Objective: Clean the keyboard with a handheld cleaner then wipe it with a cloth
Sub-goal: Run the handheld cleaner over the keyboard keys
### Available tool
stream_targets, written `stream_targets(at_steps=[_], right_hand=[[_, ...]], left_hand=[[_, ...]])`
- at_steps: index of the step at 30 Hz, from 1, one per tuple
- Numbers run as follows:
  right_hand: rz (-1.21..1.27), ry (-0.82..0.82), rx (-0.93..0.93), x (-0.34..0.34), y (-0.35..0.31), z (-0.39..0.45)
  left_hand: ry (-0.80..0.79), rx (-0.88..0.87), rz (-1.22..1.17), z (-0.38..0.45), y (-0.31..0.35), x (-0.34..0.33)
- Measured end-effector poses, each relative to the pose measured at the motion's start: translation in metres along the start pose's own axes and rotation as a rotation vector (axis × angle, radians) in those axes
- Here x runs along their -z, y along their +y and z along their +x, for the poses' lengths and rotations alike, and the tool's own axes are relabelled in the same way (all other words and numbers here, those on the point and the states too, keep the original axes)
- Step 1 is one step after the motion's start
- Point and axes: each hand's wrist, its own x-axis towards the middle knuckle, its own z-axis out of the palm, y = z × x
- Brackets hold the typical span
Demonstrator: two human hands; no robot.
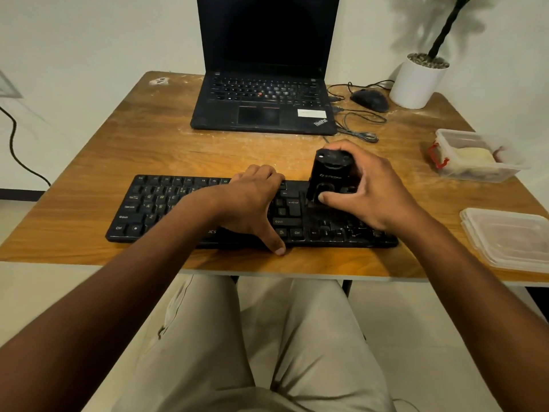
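1. The keyboard [166, 209] lies across the middle of the frame, near the table's [118, 150] front edge; its centre keys are hidden under the left hand [252, 209] and forearm, and part of its right end under the right hand [368, 191]
2. The left hand lies palm down on the keyboard, fingers curled over the far edge, thumb stretched past the near edge onto the wood; the fingertips are out of sight
3. The right hand grips the cleaner [328, 176], a black upright body standing on the keys at centre right; the thumb presses its lower front, the fingers wrap the far side and are mostly hidden
4. The cleaner's base and what it touches cannot be made out; the logo on its front is too blurred to read
5. A laptop [264, 84] stands open at top centre, screen dark, its top cut off by the frame
6. A mouse [370, 99] and loose cables [356, 120] lie at upper right, just beside the laptop; the pot [416, 81] stands beyond, its plant cut off at the top
7. A clear box [475, 156] at the right edge holds something pale, hard to identify; a cloth cannot be told for certain
8. A clear lid [511, 239] at lower right overhangs the table's front corner and runs out of frame
9. Bare wood lies between laptop and keyboard, and left of the keyboard up to the table's left edge
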Motion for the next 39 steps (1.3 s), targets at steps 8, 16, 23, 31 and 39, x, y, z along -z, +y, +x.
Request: stream_targets(at_steps=[8,16,23,31,39], right_hand=[[0.025,-0.182,-0.067,0.021,0.002,-0.030],[0.081,0.001,-0.058,0.024,0.006,-0.019],[0.073,-0.129,-0.109,0.021,0.014,-0.028],[0.085,-0.016,-0.062,0.022,0.007,-0.017],[0.033,-0.049,-0.094,0.012,0.013,-0.005]], left_hand=[[0.008,-0.004,0.000,0.001,-0.001,0.000],[-0.007,0.004,-0.010,0.000,-0.001,0.001],[-0.019,0.014,0.007,0.001,0.000,0.000],[-0.023,0.017,-0.008,0.000,0.000,0.001],[-0.020,0.012,-0.008,-0.001,0.001,0.001]])
